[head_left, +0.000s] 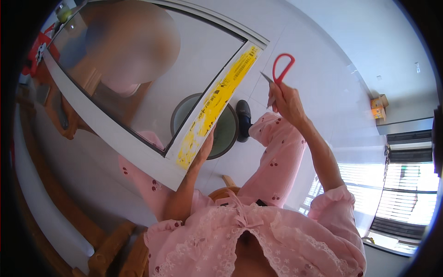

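A seated person's left hand point(206, 144) grips the yellow-taped edge of a large white-framed rectangular mirror point(152, 87) tilted across the lap. The right hand point(287, 99) is clamped on red-handled metal scissors point(278, 74), raised just beside the mirror's upper corner over the glossy white tiled floor point(323, 60), beside a round grey-green stool point(226, 131).

The big framed pane point(138, 87) fills the space ahead and to the left, its yellow-taped edge point(217, 101) slanting across the middle. Under it a round basin point(228, 134) blocks the floor. To the right, the white tiled floor point(332, 69) lies open around the raised scissors point(279, 74).
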{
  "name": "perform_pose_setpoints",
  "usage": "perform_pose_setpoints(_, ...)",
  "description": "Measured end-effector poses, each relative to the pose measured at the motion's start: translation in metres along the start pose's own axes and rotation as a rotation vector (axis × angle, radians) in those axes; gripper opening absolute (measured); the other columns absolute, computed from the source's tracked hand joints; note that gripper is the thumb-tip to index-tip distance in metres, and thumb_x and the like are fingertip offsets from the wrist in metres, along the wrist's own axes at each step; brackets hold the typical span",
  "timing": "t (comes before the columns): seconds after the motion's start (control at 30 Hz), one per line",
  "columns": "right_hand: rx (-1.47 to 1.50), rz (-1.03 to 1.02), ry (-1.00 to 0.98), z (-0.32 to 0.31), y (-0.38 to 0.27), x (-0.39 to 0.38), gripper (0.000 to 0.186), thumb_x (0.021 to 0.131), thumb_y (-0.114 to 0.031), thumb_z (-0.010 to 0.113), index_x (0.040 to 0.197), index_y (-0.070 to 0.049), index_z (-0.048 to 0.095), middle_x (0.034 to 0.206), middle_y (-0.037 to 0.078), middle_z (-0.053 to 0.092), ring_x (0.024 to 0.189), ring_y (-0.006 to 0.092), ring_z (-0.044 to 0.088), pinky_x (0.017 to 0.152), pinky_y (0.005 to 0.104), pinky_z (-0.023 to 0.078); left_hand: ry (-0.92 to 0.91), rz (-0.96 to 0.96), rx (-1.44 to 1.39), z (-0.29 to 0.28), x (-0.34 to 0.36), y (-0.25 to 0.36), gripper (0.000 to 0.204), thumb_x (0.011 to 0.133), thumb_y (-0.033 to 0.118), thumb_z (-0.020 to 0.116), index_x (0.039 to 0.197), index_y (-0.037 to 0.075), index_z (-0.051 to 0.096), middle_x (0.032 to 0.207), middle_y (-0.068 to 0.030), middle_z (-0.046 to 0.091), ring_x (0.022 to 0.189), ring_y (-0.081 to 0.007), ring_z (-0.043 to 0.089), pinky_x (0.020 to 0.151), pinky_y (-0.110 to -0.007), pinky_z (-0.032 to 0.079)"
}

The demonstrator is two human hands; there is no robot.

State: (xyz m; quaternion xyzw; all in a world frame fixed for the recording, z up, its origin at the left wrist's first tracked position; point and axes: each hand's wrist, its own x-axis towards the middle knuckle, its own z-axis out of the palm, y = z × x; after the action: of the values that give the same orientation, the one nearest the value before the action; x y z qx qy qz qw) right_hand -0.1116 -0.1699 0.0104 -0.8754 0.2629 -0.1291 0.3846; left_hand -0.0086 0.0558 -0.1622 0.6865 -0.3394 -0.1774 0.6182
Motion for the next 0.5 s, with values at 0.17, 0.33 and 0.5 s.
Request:
perform_pose_setpoints(0.17,-0.080,0.024,0.007,-0.006,0.003,0.043,0.036,0.091,-0.023,0.038,0.069,0.004,0.049,0.049,0.009,0.052,0.036,0.0122,0.049,0.036,0.0249,0.042,-0.003,-0.057,0.358,0.003,0.002,-0.001,0.035,0.089,0.026,0.043,0.121,0.012,0.043,0.112,-0.0078,0.055,0.090,-0.0217,0.057,0.073,-0.029,0.046)
perform_pose_setpoints(0.33,-0.202,0.038,-0.010,-0.011,0.011,0.070,0.042,0.091,-0.027,0.035,0.068,0.004,0.049,0.048,0.010,0.052,0.035,0.0145,0.049,0.034,0.0261,0.042,-0.286,-0.551,-1.456,-0.001,0.008,0.072,0.039,0.089,0.024,0.044,0.121,0.002,0.038,0.097,-0.0206,0.058,0.087,-0.0261,0.060,0.074,-0.036,0.049)
perform_pose_setpoints(0.5,-0.258,0.075,-0.009,-0.013,0.009,0.082,0.044,0.092,-0.029,0.033,0.068,0.005,0.049,0.048,0.010,0.053,0.034,0.0158,0.049,0.035,0.0274,0.043,-0.205,-0.430,-0.822,0.008,-0.006,0.100,0.047,0.085,0.026,0.050,0.123,0.003,0.036,0.104,-0.0175,0.055,0.086,-0.0226,0.058,0.074,-0.033,0.048)
